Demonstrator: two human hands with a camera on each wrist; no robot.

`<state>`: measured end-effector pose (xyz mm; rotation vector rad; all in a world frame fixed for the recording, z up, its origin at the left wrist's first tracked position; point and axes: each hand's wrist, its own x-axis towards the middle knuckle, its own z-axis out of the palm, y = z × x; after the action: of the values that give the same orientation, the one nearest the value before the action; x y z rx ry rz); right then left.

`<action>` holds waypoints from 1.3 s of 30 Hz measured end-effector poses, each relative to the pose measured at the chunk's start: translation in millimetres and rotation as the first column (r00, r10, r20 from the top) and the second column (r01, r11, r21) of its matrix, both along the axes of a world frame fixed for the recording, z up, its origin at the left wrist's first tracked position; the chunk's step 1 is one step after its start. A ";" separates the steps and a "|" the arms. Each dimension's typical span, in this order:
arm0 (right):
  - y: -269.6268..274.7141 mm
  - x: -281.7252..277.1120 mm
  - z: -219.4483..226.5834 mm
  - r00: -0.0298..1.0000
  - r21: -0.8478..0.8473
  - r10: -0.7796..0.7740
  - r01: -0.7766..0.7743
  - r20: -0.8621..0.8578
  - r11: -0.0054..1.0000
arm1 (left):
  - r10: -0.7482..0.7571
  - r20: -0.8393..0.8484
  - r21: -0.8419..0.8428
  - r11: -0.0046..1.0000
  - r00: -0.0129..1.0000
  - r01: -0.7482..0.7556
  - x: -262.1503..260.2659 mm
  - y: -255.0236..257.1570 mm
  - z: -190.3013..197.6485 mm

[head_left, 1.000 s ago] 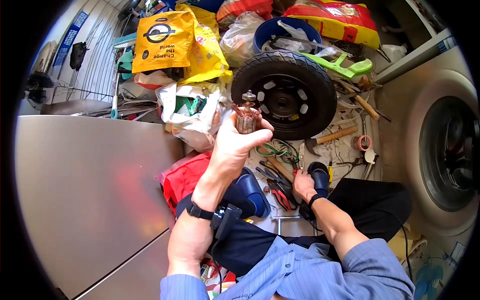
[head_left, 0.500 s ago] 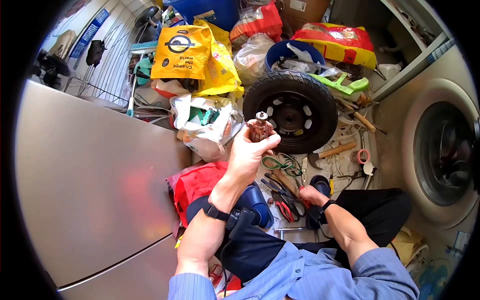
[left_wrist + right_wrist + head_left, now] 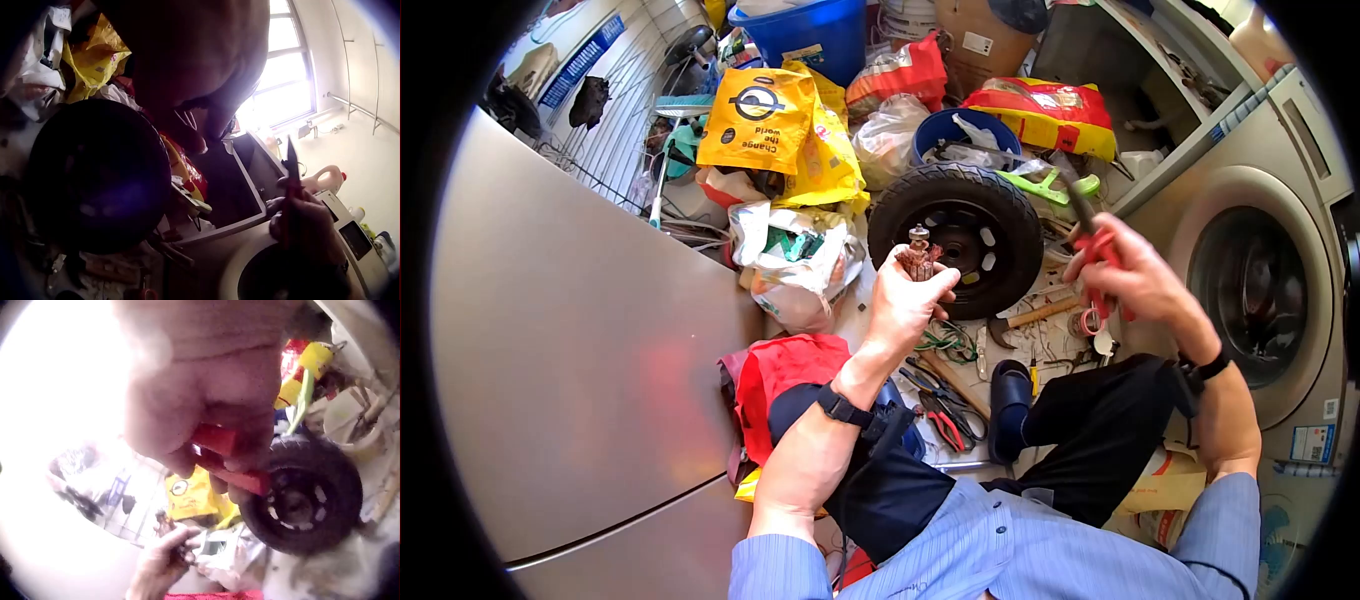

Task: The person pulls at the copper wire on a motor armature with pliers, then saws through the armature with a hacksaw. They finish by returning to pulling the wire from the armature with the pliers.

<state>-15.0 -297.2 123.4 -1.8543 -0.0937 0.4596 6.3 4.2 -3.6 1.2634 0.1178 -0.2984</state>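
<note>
My left hand (image 3: pixel 900 305) holds a motor armature (image 3: pixel 919 262) upright, its frayed copper windings and shaft end showing above the fingers. Raised at the right, my right hand (image 3: pixel 1145 275) grips red-handled pliers (image 3: pixel 1098 248), whose dark jaws point up and away, blurred in the head view. The left wrist view shows the pliers (image 3: pixel 291 164) tapering to a narrow tip. From the right wrist, the pliers' two red handles (image 3: pixel 215 439) show under the curled fingers. A gap separates the pliers from the armature.
A black wheel (image 3: pixel 970 190) stands just beyond the left hand. On the floor lie a hammer (image 3: pixel 1040 313), other red-handled pliers (image 3: pixel 945 428) and green cord (image 3: pixel 950 342). A washing machine (image 3: pixel 1310 330) stands right, a smooth metallic panel (image 3: pixel 600 350) left, and stuffed bags (image 3: pixel 800 265) behind.
My right hand has lifted the red-handled pliers from the floor tools, up and to the right. The left hand still holds the armature in front of the wheel.
</note>
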 end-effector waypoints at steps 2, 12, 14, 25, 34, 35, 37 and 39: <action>3.2 -4.2 9.9 0.998 0.134 -0.069 0.069 -0.006 0.988 | -0.035 0.008 0.054 0.998 0.999 0.034 -0.3 -0.3 -7.3; 79.3 1.2 -56.2 0.929 0.459 0.101 0.079 -0.355 0.885 | 0.057 -0.148 -0.136 0.988 0.987 -0.077 2.7 5.5 -11.2; 81.5 7.0 -72.6 0.859 0.396 0.107 0.117 -0.500 0.911 | 0.081 -0.172 -0.144 0.984 0.982 -0.107 2.9 8.0 -17.6; 59.3 8.3 -126.8 0.776 -0.662 0.440 -0.038 0.452 0.748 | 0.006 -0.237 -0.049 0.999 0.971 -0.018 -4.1 15.9 -39.5; 55.4 12.4 -127.6 0.691 -0.764 0.484 0.155 0.537 0.627 | -0.095 -0.202 -0.097 0.992 0.975 0.076 -12.3 0.6 -28.7; 56.6 11.7 -127.2 0.680 -0.775 0.494 0.177 0.542 0.606 | -0.111 -0.215 -0.097 0.991 0.970 0.091 -13.2 1.3 -28.4; 59.8 10.7 -127.5 0.658 -0.788 0.509 0.218 0.554 0.575 | -0.125 -0.220 -0.069 0.991 0.967 0.113 -14.7 3.0 -29.5; 63.0 9.8 -127.2 0.635 -0.798 0.525 0.264 0.566 0.542 | -0.142 -0.222 -0.041 0.990 0.965 0.136 -15.8 2.8 -26.8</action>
<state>-5.2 -234.2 -3.8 -2.9497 -0.7565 -0.3445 -9.5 7.0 -30.4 1.2117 0.2183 -0.5631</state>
